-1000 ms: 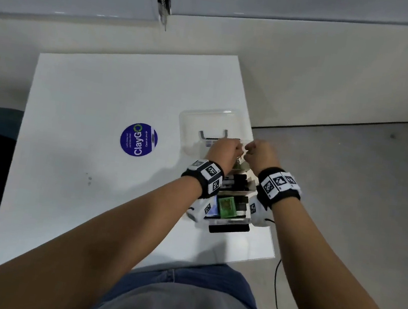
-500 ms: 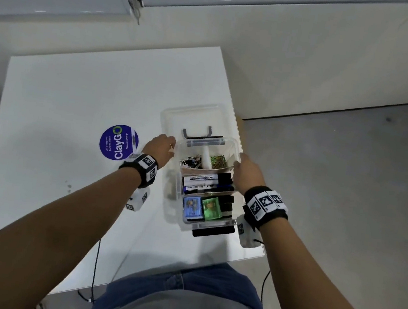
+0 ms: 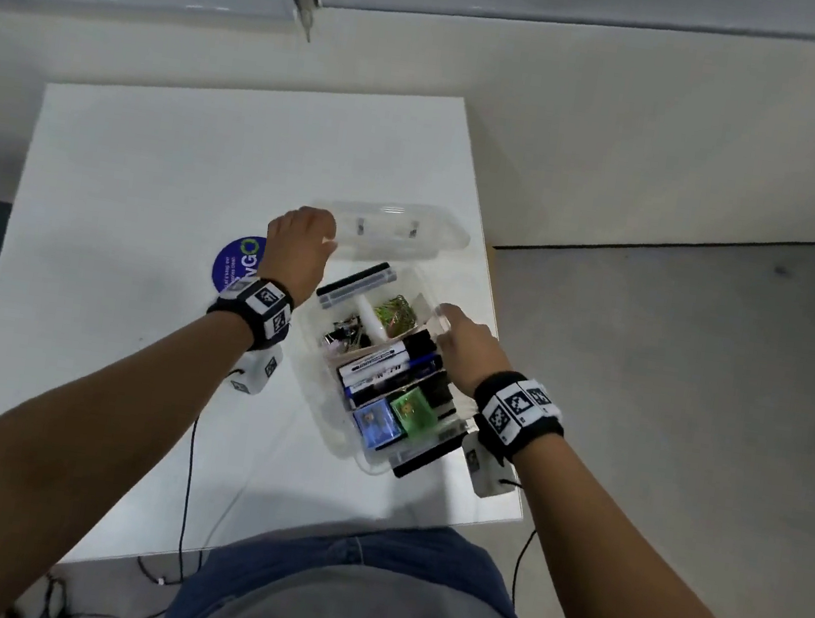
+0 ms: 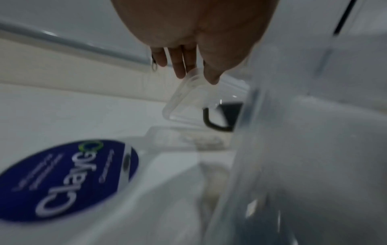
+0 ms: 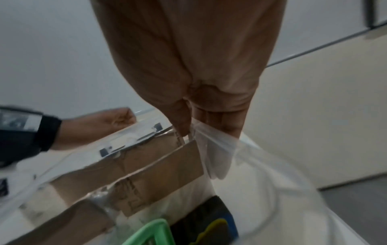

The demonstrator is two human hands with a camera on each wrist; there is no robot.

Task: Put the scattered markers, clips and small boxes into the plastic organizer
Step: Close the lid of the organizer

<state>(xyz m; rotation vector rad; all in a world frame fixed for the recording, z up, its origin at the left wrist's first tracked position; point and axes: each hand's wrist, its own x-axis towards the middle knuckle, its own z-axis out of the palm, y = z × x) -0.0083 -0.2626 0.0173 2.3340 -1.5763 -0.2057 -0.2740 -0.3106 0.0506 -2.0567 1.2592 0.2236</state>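
The clear plastic organizer point(image 3: 325, 404) stands near the table's right edge. Cardboard dividers point(image 5: 159, 159) split it up. Markers point(image 3: 382, 365) lie across its middle, a blue box point(image 3: 377, 421) and a green box point(image 3: 413, 408) fill the near end, and green clips point(image 3: 394, 312) and black clips point(image 3: 347, 334) the far end. My left hand point(image 3: 299, 248) pinches the left corner of the clear lid point(image 3: 404, 236), which is tilted up behind the organizer. The same corner of the lid point(image 4: 194, 76) sits between thumb and fingers. My right hand point(image 3: 464, 337) pinches the organizer's far right rim point(image 5: 209, 149).
A round blue sticker point(image 3: 238, 263) lies on the white table point(image 3: 152, 182) left of the organizer. Black latches sit at the organizer's far end point(image 3: 357, 284) and near end point(image 3: 428, 454). The table's right edge and the floor are just beyond my right wrist. Cables hang off the near edge.
Both hands left the organizer's far end and spread to its sides. My left hand then reached back and lifted the lid's corner off the table; my right hand stayed at the right rim.
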